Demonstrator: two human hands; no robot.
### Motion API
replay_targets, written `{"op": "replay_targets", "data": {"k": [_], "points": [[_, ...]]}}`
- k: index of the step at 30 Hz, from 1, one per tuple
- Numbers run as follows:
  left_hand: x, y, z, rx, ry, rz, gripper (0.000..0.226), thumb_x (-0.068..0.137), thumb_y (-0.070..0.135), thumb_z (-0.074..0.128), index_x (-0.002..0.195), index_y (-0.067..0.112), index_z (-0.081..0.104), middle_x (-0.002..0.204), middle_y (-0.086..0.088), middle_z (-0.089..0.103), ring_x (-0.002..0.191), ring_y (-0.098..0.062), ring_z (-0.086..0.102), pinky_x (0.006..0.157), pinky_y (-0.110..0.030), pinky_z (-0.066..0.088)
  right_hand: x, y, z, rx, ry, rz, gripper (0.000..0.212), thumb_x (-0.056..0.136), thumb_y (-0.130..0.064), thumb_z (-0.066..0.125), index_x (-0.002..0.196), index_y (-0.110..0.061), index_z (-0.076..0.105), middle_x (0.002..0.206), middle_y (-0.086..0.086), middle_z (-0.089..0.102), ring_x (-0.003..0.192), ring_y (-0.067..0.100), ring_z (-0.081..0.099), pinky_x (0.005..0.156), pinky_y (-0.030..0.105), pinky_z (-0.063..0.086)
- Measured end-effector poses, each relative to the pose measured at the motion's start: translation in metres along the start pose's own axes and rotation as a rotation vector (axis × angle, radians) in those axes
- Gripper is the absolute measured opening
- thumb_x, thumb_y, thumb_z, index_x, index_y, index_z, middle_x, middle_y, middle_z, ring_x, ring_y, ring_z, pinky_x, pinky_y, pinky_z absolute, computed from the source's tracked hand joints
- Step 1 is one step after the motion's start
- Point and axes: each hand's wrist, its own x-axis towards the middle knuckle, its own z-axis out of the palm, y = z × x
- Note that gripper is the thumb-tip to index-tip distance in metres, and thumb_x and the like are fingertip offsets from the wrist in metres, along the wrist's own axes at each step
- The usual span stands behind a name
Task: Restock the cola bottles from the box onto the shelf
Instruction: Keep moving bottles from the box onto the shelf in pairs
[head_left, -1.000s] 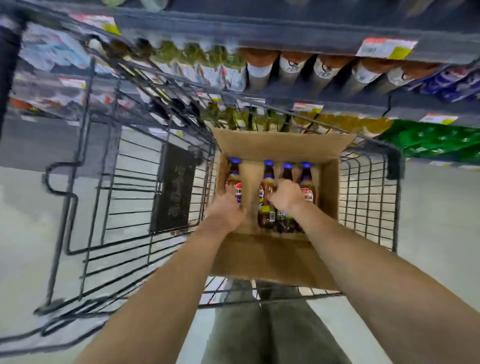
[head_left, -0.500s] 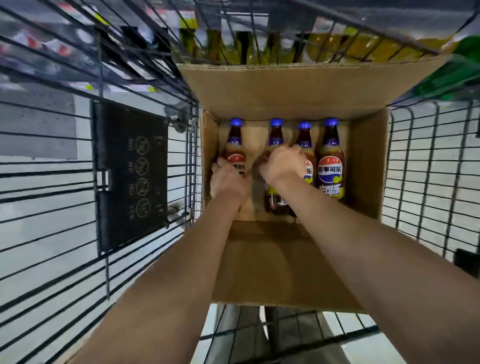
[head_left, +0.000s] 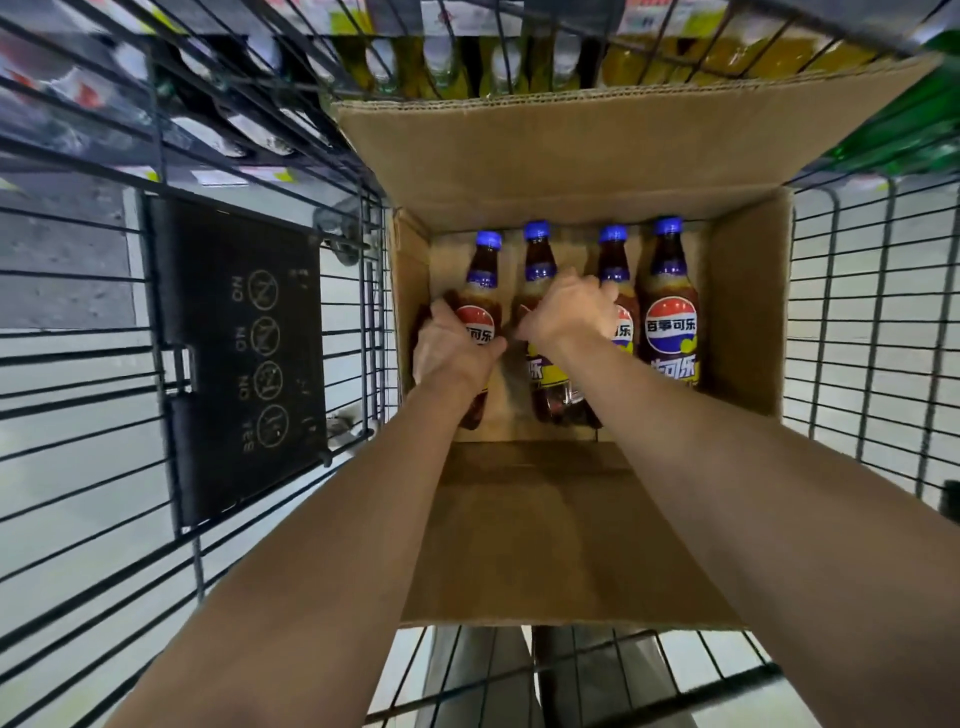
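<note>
Cart (head_left: 857, 322) box (head_left: 745, 312) holds four cola bottles (head_left: 670, 325).

Four cola bottles (head_left: 670, 312) — inside box (head_left: 743, 291)

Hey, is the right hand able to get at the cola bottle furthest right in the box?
Probably yes. The far-right bottle sits uncovered in the open box, just beside the right hand, nothing over it. That hand curls over the middle bottles, though, so it would likely need to release them first.
</note>
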Motion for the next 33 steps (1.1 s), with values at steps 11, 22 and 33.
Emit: {"op": "replay_targets", "data": {"k": [11, 22, 33], "points": [[-0.036, -0.011, -0.034, -0.206, 0.07, 0.249, 0.092, 0.077, 0.04, 0.087, 0.151, 0.024, 0.035, 0.136, -0.003, 0.061, 0.125, -0.022, 0.059, 0.104, -0.036, 0.05, -0.044, 0.037, -0.021, 0.797, -0.047, -0.203, 0.084, 0.075, -0.012, 0.087, 0.144, -0.025, 0.04, 0.117, -0.01, 0.057, 0.112, 0.01, 0.055, 0.097, 0.025, 0.045], [-0.159, 0.04, -0.143, -0.33, 0.08, 0.607, 0.093, 0.075, 0.035, 0.09, 0.151, 0.025, 0.038, 0.125, 0.014, 0.061, 0.112, 0.0, 0.06, 0.097, -0.016, 0.046, -0.158, 0.055, -0.155, 0.95, 0.104, -0.424, 0.099, 0.058, -0.027, 0.095, 0.145, -0.023, 0.047, 0.127, -0.007, 0.066, 0.117, 0.011, 0.063, 0.106, 0.038, 0.049], [-0.299, 0.132, -0.238, -0.293, 0.141, 0.983, 0.1, 0.07, 0.052, 0.087, 0.153, 0.028, 0.036, 0.137, 0.012, 0.06, 0.119, -0.007, 0.063, 0.107, -0.034, 0.051, -0.304, 0.118, -0.311, 1.005, 0.454, -0.512, 0.101, 0.063, -0.027, 0.093, 0.149, -0.019, 0.042, 0.13, -0.008, 0.063, 0.118, 0.009, 0.062, 0.105, 0.035, 0.05]]}}
